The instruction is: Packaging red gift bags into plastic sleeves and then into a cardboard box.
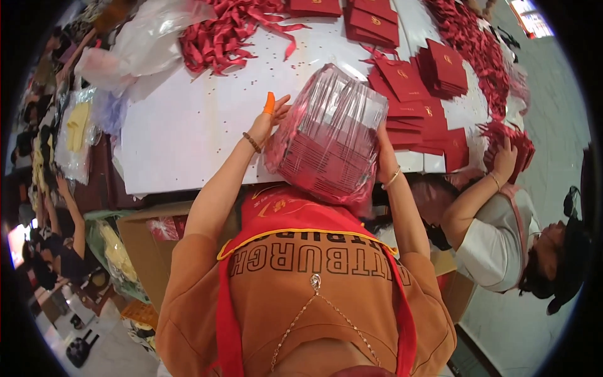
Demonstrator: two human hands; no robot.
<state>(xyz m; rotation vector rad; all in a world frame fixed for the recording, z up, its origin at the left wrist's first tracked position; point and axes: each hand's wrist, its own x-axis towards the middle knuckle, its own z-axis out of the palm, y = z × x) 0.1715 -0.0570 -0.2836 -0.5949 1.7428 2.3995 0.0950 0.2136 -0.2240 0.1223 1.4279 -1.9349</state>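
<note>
The bag (333,113), clear plastic, stands tilted between the hands at the near edge of the table (182,138). It contains a tightly packed stack of red pieces (320,157). The left hand (271,119) is spread at the bag's left side, thumb raised in an orange cot (270,103). The right hand (384,154) bears on the right side; its fingers are partly hidden, so their closure cannot be told.

Below and left of the grip, a carton (141,270) holds a red packet (164,228). Farther left, a clear pack (76,135) encloses a yellow piece. The white table carries ribbons (217,38) beyond the grip and red pouches (402,80) to its right. At far right, a co-worker's hand (504,158) touches a red bundle (522,151) above a pale floor (556,113).
</note>
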